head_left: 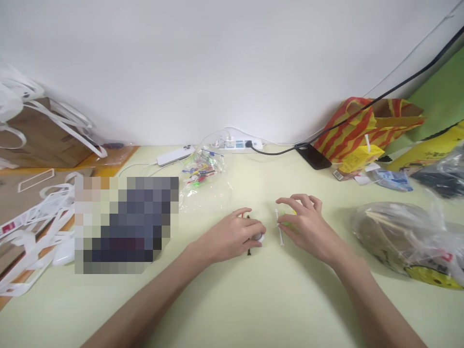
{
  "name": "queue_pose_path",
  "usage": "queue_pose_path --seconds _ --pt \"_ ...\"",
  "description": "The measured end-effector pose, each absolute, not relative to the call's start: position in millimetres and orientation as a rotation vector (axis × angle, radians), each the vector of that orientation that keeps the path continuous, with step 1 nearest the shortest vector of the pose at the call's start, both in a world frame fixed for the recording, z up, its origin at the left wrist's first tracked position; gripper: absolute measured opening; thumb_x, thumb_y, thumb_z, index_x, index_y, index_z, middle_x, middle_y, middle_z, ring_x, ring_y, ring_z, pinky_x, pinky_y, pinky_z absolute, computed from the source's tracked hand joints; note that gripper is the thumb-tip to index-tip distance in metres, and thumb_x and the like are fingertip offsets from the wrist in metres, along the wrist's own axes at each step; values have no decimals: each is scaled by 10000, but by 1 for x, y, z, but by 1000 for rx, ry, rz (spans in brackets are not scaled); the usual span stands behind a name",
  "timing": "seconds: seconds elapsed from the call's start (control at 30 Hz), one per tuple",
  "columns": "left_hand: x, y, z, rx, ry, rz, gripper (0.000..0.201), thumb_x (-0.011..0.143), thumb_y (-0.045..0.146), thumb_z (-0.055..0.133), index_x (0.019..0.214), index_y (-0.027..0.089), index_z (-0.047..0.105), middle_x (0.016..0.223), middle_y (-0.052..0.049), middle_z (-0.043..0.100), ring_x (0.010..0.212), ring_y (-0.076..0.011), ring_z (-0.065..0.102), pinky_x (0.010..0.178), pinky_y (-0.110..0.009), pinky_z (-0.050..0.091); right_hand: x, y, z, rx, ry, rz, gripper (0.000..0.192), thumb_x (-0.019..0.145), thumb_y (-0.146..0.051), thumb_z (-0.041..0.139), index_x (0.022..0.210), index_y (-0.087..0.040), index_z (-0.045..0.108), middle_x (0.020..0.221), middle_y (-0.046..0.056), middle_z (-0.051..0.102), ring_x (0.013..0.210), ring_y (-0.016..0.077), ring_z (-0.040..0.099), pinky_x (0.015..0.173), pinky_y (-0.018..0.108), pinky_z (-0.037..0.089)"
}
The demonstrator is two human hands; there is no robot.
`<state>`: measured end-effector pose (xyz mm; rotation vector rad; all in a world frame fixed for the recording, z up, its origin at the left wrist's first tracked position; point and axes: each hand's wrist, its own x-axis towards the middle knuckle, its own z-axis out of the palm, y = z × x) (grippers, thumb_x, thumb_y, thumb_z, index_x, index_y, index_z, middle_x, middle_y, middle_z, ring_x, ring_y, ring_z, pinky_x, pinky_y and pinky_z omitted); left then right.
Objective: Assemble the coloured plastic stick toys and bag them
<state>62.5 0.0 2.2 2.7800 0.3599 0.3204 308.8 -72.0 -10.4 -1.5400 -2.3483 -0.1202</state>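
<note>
My left hand (235, 235) is low over the pale green table, its fingers curled round a small round white-and-grey piece (258, 237). Beneath those fingers, a thin dark stick-like piece (249, 252) shows its ends. To the right, my right hand (304, 223) has the thumb and a finger closed at a thin white stick with widened ends (281, 238). Its other fingers are bent and raised. Something yellow-green (289, 218) shows between the fingers of this hand, mostly hidden, so its kind cannot be made out.
Behind my hands, a clear plastic bag (206, 176) holds several small coloured pieces. A power strip (241, 142) lies along the wall. Right are a black phone (313, 156), a striped bag (348, 125) and a plastic-wrapped package (391, 237). White straps (54, 208) and a cardboard box (47, 135) are left.
</note>
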Motion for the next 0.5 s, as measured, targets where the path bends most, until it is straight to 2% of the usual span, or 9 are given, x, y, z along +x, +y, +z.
queue_pose_path --seconds 0.13,0.27,0.33,0.5 --pt "60 0 3 2821 367 360 66 1007 216 530 988 208 593 940 9 716 822 -141 689 1171 -448 375 305 -71 -12 -1587 -2348 -83 144 889 -177 666 814 -255 761 1314 75 641 1181 358 494 935 577 340" --pt "55 1 5 2791 403 443 98 1021 240 512 1052 208 599 1064 -30 710 1038 -167 674 1174 -442 363 304 -72 -10 -1626 -2332 -51 139 895 -190 668 834 -271 763 1323 58 635 1198 343 489 953 550 332" --pt "51 2 5 2770 421 466 101 1014 248 531 1064 206 608 1062 -39 706 1101 -185 647 1149 -440 382 303 -73 -8 -1628 -2337 -31 147 901 -195 665 837 -281 765 1329 50 631 1199 338 487 968 550 323" --pt "50 2 1 2746 433 505 131 1017 212 517 1065 205 639 996 -40 715 988 -187 646 1019 -403 459 302 -74 -5 -1601 -2350 41 159 917 -213 653 834 -283 770 1326 53 632 1187 329 493 976 540 326"
